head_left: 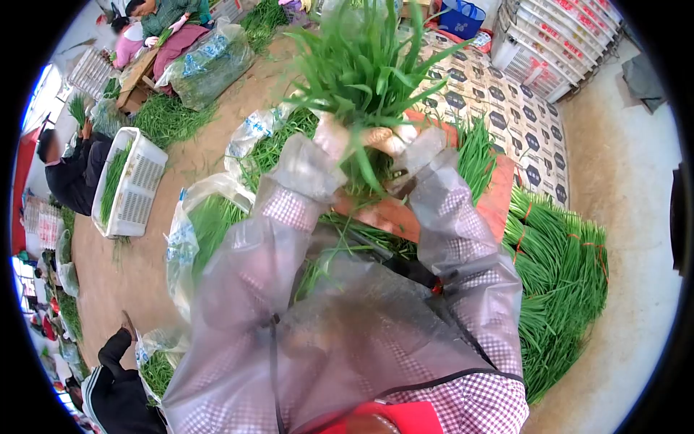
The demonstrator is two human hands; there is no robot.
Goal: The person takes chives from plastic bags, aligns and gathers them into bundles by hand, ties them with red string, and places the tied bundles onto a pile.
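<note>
Both my hands are raised in front of me, close together around a thick bunch of long green leaves [369, 69]. My left hand [332, 137] wraps the bunch from the left, its fingers partly blurred and behind leaves. On the other side my right hand [397, 137] closes round the lower part of the same bunch. The leaves fan out upward above both hands, and some hang down between them. Beneath is a reddish board [390, 217] with loose green stalks. Translucent plastic sleeves cover my forearms.
Tied green bundles [557, 275] are piled at the right. Plastic bags of greens [213, 224] stand at the left, beyond them a white crate [137, 188]. Stacked white crates [553, 43] and a blue bag [461, 19] are at the back. Several people sit at the left.
</note>
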